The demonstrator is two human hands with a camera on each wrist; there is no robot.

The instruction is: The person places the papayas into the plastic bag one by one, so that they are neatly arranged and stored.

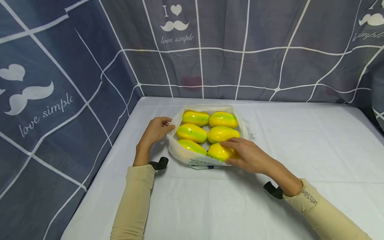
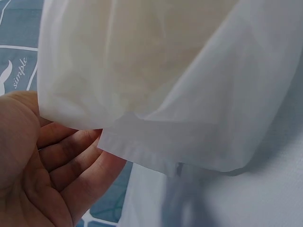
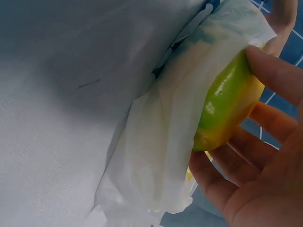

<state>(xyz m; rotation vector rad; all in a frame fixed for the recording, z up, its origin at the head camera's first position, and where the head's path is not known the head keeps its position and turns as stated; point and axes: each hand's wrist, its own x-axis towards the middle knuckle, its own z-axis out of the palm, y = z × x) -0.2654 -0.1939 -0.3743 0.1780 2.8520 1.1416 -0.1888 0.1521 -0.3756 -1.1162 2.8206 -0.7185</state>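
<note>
A white plastic bag (image 1: 179, 154) lies on the table with its mouth spread wide, and glossy yellow-green mangoes sit inside in two columns. At the bag's left side my left hand (image 1: 155, 130) pinches the rim between thumb and fingers; the left wrist view shows the thin plastic (image 2: 156, 94) hanging beside that hand (image 2: 61, 170). My right hand (image 1: 253, 156) grips the front right mango (image 1: 220, 152). In the right wrist view, thumb and fingers curl round this mango (image 3: 225, 101), whose lower side is covered by the bag's edge.
A white cloth covers the table (image 1: 300, 140). Behind it and along the left hangs a grey-blue curtain (image 1: 222, 33) with white grid lines and printed words. Black wrist mounts (image 1: 160, 163) sit under both wrists.
</note>
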